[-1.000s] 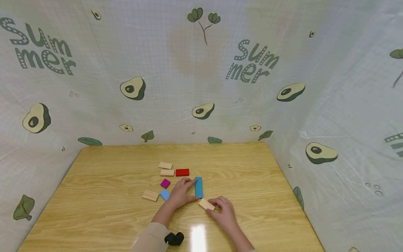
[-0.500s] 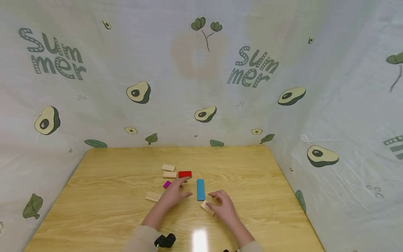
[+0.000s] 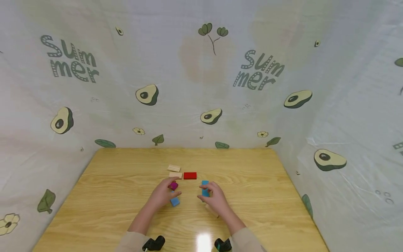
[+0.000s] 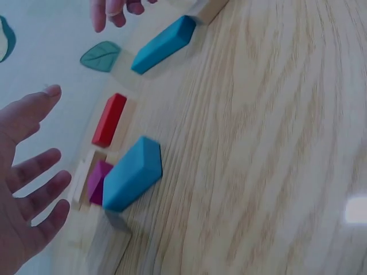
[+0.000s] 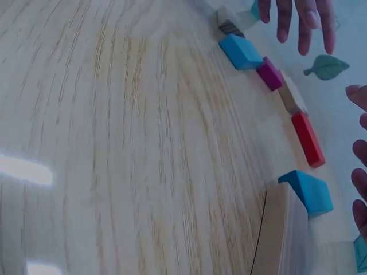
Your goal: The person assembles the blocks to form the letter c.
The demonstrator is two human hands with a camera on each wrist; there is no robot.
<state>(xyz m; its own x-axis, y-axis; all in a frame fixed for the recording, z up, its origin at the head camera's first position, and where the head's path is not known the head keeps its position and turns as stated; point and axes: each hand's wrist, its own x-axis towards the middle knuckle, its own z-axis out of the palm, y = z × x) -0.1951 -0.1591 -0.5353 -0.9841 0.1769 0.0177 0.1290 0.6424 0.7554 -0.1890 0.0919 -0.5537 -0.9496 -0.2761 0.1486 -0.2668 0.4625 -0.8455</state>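
Note:
My left hand [image 3: 160, 194] hovers over the left group of blocks with its fingers spread and nothing in them. Below its fingertips lie a magenta block [image 3: 174, 186] and a short blue block [image 3: 175, 202]. My right hand [image 3: 215, 199], fingers loosely bent and holding nothing, is above a long blue block [image 3: 205, 183] that it partly covers. A plain wooden block [image 5: 281, 235] touches the near end of the long blue block [image 5: 313, 193] at an angle; the right hand mostly hides it in the head view.
A red block [image 3: 190, 175] lies farther back, beside one wooden block [image 3: 175, 174], with another wooden block [image 3: 174, 168] behind. One more wooden block [image 4: 108, 243] sits under the left wrist. A printed curtain [image 3: 176, 119] closes off the table's [image 3: 252, 175] back and sides.
My right hand has let go of the wooden block and moved forward over the long blue block. My left hand has left the long blue block and drawn leftward. The head view has shifted slightly.

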